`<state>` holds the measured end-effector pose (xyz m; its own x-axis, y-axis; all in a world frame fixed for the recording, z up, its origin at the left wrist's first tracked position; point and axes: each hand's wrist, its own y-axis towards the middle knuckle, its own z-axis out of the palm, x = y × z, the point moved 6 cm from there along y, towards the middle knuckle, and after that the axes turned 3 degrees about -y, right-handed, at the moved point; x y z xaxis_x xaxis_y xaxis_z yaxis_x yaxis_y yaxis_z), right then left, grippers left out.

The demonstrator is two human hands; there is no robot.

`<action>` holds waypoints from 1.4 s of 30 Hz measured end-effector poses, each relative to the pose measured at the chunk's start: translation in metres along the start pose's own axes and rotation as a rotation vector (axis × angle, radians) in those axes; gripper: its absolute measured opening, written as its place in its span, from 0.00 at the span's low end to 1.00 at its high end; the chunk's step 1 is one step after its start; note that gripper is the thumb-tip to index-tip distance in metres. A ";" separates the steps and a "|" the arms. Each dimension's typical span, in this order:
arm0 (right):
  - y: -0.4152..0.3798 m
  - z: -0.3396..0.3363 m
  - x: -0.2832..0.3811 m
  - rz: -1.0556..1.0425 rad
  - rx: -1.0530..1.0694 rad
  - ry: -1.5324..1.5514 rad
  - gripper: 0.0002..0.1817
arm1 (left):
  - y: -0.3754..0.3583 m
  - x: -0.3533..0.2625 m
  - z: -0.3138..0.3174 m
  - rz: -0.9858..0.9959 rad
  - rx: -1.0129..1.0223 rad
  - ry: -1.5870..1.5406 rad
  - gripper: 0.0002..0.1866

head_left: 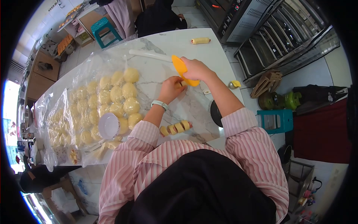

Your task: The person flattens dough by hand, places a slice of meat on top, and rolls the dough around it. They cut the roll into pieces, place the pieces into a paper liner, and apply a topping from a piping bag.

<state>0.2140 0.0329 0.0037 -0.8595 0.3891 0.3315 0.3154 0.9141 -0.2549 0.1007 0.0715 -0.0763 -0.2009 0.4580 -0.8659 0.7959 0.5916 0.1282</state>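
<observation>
My right hand (pixel 196 69) grips a yellow-orange dough scraper (pixel 179 65), its blade edge down by the fingers of my left hand (pixel 171 89). The left fingers are closed around a small dough roll (pixel 183 83), mostly hidden by the hand and scraper. Close to my body lies a sausage roll (pixel 176 128) cut into several linked pieces. A whole sausage roll (pixel 201 40) with filling showing at its ends lies at the table's far end. Just beyond the scraper, a long white rolling pin (pixel 151 55) rests on the marble top.
Round dough balls (pixel 130 89) lie in rows on the left, many under clear plastic sheeting (pixel 74 93). A white round mould (pixel 109 126) sits on them. A dark round object (pixel 216 114) stands at the right edge. Teal stools (pixel 276 121) and a tray rack (pixel 276 41) stand beyond. A person in black (pixel 160 18) is behind the table.
</observation>
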 end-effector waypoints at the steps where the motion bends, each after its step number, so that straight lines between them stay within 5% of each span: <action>1: 0.007 0.000 0.004 -0.006 0.060 -0.052 0.31 | 0.000 0.000 0.001 0.015 0.007 0.013 0.18; 5: 0.019 0.019 0.008 -0.048 0.074 -0.077 0.33 | 0.004 0.000 0.004 0.063 0.033 0.080 0.18; 14: -0.060 0.070 -0.016 -0.191 -0.589 0.156 0.29 | 0.001 -0.003 0.000 0.106 0.027 -0.005 0.19; 17: -0.063 0.051 -0.044 0.121 -0.512 0.538 0.26 | -0.010 -0.015 -0.010 0.248 -0.150 0.009 0.20; 20: -0.068 0.009 -0.038 -0.068 -0.771 0.639 0.25 | -0.025 -0.023 -0.026 0.150 -0.214 -0.047 0.20; 27: -0.031 0.015 0.015 0.011 -0.127 0.294 0.28 | -0.036 0.006 -0.033 -0.005 -0.110 -0.029 0.21; 36: 0.025 0.032 0.051 -0.073 0.132 -0.070 0.27 | -0.033 0.008 -0.033 -0.033 -0.054 0.022 0.21; 42: -0.028 0.074 0.050 -0.188 -0.299 -0.007 0.27 | -0.036 0.012 -0.036 0.066 -0.112 0.052 0.18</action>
<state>0.1328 0.0183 -0.0395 -0.9159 0.2113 0.3412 0.2548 0.9630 0.0876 0.0496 0.0795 -0.0738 -0.1813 0.5304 -0.8281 0.7404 0.6279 0.2400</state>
